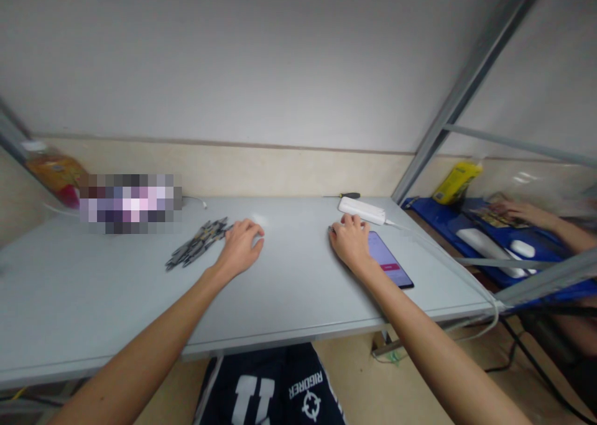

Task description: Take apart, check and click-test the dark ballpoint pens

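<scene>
My left hand (241,247) rests palm down on the grey table (289,288), fingers loosely spread, just right of a pile of dark pens (198,243). It holds nothing that I can see. My right hand (351,241) lies flat with its fingers stretched forward, covering the upper left part of a dark smartphone (390,262) whose screen is lit. A white power bank (362,210) with a white cable lies just beyond the right hand's fingertips.
A screwdriver (347,195) lies by the wall behind the power bank. An orange packet (56,175) stands at the far left beside a blurred patch. A grey metal frame post (448,111) rises at the right. Another person's hand (515,211) works over a blue mat (471,232).
</scene>
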`<state>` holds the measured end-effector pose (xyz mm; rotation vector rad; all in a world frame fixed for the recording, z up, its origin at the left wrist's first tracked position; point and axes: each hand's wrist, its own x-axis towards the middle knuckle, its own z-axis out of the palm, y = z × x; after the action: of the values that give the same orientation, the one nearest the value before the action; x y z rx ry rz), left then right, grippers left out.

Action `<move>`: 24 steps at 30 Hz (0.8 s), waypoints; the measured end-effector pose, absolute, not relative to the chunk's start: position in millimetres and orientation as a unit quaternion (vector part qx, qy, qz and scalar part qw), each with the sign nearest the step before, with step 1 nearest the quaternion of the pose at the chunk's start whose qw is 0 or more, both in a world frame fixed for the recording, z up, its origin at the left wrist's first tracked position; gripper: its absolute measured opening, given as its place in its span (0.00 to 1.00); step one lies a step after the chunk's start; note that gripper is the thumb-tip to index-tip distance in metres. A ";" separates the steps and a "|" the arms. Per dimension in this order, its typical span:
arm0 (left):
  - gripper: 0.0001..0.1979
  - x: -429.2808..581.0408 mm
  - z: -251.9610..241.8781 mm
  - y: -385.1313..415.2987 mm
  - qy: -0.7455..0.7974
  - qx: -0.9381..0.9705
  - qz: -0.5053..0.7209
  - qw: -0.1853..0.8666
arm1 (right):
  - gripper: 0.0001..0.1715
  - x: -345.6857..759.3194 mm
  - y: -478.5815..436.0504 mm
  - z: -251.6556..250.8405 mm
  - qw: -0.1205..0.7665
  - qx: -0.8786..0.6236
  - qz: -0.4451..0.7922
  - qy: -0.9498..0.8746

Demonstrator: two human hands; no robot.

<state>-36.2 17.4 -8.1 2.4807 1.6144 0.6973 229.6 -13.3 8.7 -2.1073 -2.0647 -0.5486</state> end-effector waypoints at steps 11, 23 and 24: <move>0.09 -37.9 -11.3 20.0 0.530 0.815 0.228 0.046 | 0.15 239.2 -10.7 2.4 0.092 -0.684 -0.186 -0.699; 0.09 -38.3 -10.1 20.4 0.533 0.813 0.227 0.057 | 0.14 240.1 -11.3 5.3 0.084 -0.686 -0.134 -0.710; 0.09 -38.4 -10.1 20.4 0.534 0.812 0.228 0.058 | 0.14 240.1 -11.3 5.4 0.083 -0.687 -0.135 -0.710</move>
<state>-38.4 20.4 -10.1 2.4620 1.6171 0.6924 240.1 -11.3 5.4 -2.0495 -2.1181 -0.4018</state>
